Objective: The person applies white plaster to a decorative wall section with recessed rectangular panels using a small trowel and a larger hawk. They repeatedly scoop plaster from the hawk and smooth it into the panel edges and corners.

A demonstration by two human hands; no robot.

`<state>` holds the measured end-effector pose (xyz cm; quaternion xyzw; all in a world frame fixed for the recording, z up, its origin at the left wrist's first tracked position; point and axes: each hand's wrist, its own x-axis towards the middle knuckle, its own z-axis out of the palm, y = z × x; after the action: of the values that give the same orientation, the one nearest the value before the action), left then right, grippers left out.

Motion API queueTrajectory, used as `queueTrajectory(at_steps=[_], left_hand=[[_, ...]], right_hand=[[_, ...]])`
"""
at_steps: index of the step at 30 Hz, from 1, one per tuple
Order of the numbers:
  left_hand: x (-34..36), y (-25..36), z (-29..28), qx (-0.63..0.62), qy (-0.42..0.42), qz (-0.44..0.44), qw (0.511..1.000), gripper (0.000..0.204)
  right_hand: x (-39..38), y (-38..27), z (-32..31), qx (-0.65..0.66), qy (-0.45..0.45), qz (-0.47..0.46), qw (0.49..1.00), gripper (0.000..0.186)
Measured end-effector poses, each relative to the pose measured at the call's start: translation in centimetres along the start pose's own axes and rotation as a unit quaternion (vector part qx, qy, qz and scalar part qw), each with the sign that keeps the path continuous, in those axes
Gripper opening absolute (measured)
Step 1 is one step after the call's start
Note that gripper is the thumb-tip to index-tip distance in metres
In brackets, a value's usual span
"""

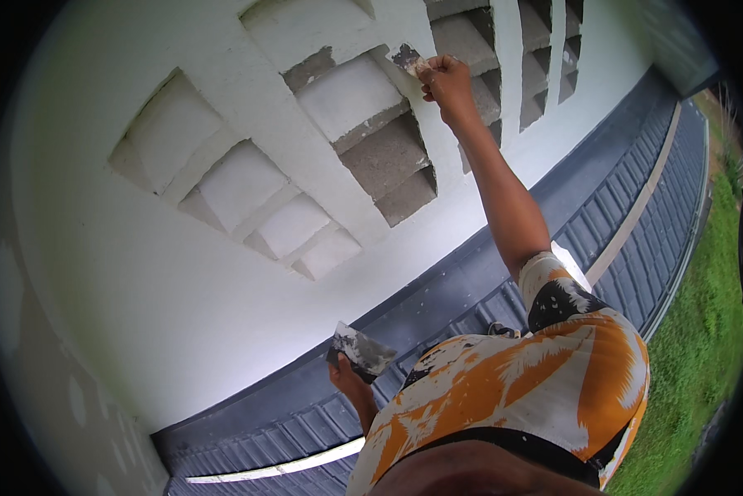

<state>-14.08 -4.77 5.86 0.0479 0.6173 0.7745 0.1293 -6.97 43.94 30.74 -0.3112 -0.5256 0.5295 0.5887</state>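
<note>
Right hand [450, 83] up and stretched out, fingers pinched closed around a small smeared scraper [406, 58]; its blade sits at the white strip [406, 80] between two columns of recesses, near the upper corner of a half-coated recess [351, 99]. Can't tell whether the edge actually touches. Left hand [351, 382] low by my side, wrapped around a wider blade [363, 349] carrying pale, patchy paste, held over the dark tiled roof [305, 434] and clear of my patterned shirt [504, 372]. Looks to me like coating or smoothing along the recess edges. To do it well, I'd lay the scraper nearly flat, press evenly and draw one steady stroke along the edge, so the corner stays crisp and no ridge builds up. Small loads off the wide blade would suit this narrow strip; too much would likely slump into the bare grey recess [388, 157] below. I'd keep the wide blade level so nothing drips, and bring it nearer the wall [247, 347] for shorter reloads. My arm is nearly straight, so pressure may be weak; stepping closer would help, footing on the ribbed tiles permitting.
</note>
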Motion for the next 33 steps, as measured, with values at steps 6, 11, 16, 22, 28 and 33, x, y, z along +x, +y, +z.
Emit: queueTrajectory(at_steps=[6,11,16,22,28,33], left_hand=[[-0.3,0.2,-0.8,-0.031,0.014,-0.01,0.999,0.024],[0.7,-0.2,-0.1,-0.046,-0.025,-0.014,0.999,0.023],[1.8,-0.9,1.7,-0.037,-0.047,-0.019,0.998,0.023],[1.7,-1.1,3.0,-0.046,-0.087,-0.034,0.995,0.026],[1.0,-0.1,2.7,-0.027,-0.073,-0.047,0.996,0.027],[0.7,0.0,1.7,-0.029,-0.071,-0.047,0.996,0.028]], right_hand=[[-2.6,1.3,-3.6,0.029,0.013,0.05,0.998,0.001],[-2.2,-2.0,-2.8,0.024,-0.038,-0.031,0.998,0.005],[-2.8,-2.8,0.3,-0.053,0.005,-0.149,0.987,0.011],[-4.9,1.0,5.1,-0.212,0.082,-0.151,0.962,0.022],[-4.6,1.1,6.5,-0.201,0.161,-0.081,0.963,0.022],[-7.1,4.1,4.5,-0.147,0.159,-0.048,0.975,0.019]])
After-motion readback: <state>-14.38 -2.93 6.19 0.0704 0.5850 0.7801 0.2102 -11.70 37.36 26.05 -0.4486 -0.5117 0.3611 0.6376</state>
